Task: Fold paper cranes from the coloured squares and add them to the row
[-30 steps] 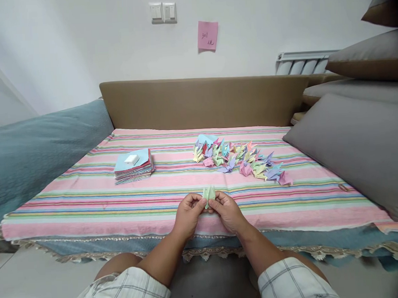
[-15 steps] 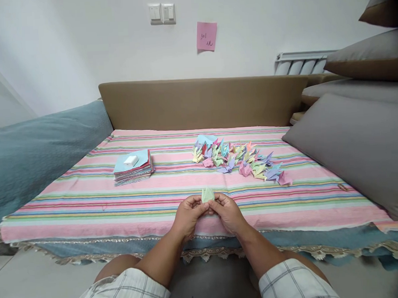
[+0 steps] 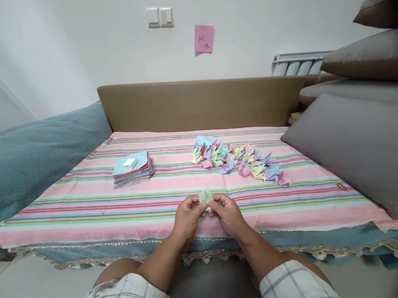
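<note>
The paper [image 3: 206, 195] is small, pale green and folded, its upper edge rising to a point. It stands roughly upright in the lower middle of the frame, its lower part pinched between both hands [image 3: 189, 216] [image 3: 226, 213]; finer folds are too small to tell.

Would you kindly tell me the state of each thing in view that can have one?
Light-green paper piece: folded, held
Left hand: closed on the paper piece
Right hand: likewise
Square multicoloured paper stack: piled, edges uneven
Small white rectangular block: on the stack
Multicoloured folded-paper figures: loosely clustered
Pink striped cloth: spread out
Pink square paper note: written on
White wall switches: setting unclear
Grey fabric cushion: tilted
</note>
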A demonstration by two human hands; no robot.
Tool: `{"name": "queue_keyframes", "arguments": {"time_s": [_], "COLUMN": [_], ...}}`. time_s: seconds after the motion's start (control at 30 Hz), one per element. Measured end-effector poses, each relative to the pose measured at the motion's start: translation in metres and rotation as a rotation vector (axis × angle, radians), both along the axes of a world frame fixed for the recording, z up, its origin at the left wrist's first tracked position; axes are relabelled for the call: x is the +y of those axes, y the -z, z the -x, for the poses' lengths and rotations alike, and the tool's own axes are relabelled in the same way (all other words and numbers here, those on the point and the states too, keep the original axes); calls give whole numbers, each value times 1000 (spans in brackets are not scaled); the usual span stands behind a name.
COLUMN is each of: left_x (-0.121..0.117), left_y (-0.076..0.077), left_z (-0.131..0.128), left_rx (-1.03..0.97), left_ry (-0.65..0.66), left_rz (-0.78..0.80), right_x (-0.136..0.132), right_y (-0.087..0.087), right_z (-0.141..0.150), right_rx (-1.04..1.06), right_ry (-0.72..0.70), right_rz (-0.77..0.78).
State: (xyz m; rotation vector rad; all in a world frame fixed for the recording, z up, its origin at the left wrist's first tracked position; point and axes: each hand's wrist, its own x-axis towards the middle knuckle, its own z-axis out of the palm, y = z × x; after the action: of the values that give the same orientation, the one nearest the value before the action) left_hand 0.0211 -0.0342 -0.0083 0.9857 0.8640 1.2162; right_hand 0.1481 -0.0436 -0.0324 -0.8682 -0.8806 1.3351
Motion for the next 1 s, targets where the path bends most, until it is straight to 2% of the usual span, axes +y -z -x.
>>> {"name": "queue_keyframes", "arguments": {"time_s": [0.17, 0.37, 0.5, 0.7, 0.87, 1.0], "left_x": [0, -3, -1, 1, 0, 0], "left_y": [-3, -12, -11, -10, -12, -14], "left_z": [2, 6, 9, 13, 13, 14], "left_rx": [-26, -96, -109, -176, -167, -99], "left_ry": [41, 251, 254, 385, 414, 366], "left_rz": [74, 96, 226, 298, 309, 313], "right_x": [-1, -2, -3, -5, -4, -6], "right_y": [-1, -2, 0, -3, -6, -10], "right_z": [0, 2, 2, -4, -6, -12], "right_rx": [-5, -44, 3, 65, -29, -236], "right_ry": [21, 26, -19, -45, -41, -5], "right_rz": [30, -2, -34, -98, -139, -261]}}
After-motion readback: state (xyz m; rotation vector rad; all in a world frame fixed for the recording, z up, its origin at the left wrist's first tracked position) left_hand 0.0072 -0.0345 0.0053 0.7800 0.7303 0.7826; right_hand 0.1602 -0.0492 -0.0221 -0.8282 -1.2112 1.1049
